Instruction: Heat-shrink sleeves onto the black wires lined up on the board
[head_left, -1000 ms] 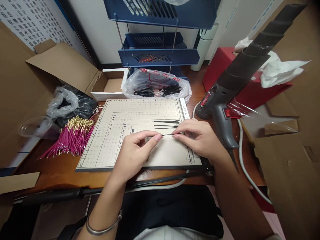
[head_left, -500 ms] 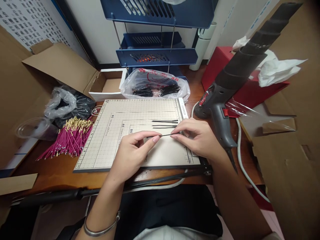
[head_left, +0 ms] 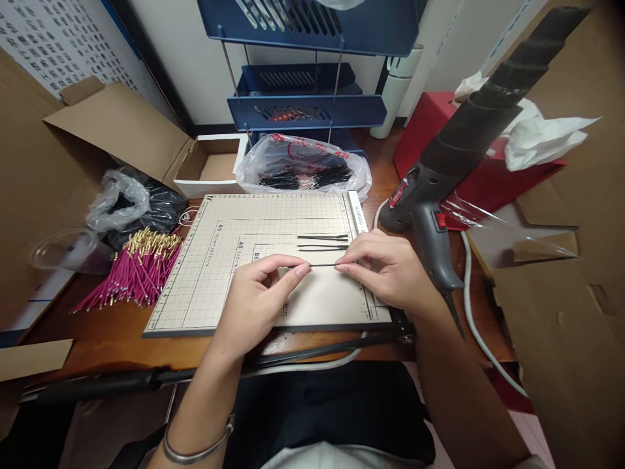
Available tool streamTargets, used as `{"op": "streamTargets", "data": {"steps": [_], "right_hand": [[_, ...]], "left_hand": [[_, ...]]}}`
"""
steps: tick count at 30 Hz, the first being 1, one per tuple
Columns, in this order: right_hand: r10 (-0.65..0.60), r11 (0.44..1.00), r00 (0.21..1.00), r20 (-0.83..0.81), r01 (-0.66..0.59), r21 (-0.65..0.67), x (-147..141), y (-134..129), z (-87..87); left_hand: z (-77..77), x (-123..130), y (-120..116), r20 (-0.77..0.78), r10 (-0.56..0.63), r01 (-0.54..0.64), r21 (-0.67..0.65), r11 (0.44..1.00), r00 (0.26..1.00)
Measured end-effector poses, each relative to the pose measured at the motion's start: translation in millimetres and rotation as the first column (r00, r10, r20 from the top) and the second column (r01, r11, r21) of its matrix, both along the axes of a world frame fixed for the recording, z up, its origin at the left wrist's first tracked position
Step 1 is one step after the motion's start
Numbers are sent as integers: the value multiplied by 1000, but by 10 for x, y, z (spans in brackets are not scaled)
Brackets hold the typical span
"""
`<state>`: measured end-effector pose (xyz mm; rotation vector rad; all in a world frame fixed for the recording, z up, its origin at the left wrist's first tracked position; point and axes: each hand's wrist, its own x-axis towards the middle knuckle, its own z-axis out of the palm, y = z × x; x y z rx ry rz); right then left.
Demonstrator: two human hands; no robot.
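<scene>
A thin black wire (head_left: 323, 265) is stretched level between my two hands, above a cream paper-cutter board (head_left: 195, 273) printed with grid lines. My left hand (head_left: 261, 293) pinches its left end between thumb and forefinger. At the other end, my right hand (head_left: 383, 267) grips it the same way, near the board's right edge. Just beyond the held piece, several similar black wires (head_left: 322, 237) lie side by side on the board. The tips of the held wire are mostly hidden by my fingers.
A grey heat gun (head_left: 434, 195) stands at the right by a red tissue box (head_left: 424, 124). Left of the board lies a pile of magenta wires with gold ends (head_left: 146, 267). Behind sits a plastic bag (head_left: 361, 176) of black wires. The cutter's arm (head_left: 322, 350) runs along the front.
Both hands keep their pinch on the wire. The left fingertips have shifted slightly left and the right hand slightly right, so a little more wire shows between them.
</scene>
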<state>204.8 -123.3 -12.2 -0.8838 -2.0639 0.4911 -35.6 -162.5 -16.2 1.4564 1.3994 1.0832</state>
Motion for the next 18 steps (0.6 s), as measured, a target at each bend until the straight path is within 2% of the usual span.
{"op": "streamTargets", "data": {"steps": [5, 13, 18], "right_hand": [[-31, 998, 999, 11, 31, -47, 32, -6, 23], [-93, 988, 995, 21, 95, -119, 102, 19, 38], [-148, 980, 981, 122, 162, -119, 72, 63, -21]], "left_hand": [[22, 6, 0, 16, 32, -32, 11, 999, 999], [166, 17, -20, 80, 90, -94, 44, 995, 993], [152, 53, 5, 88, 66, -69, 32, 997, 994]]}}
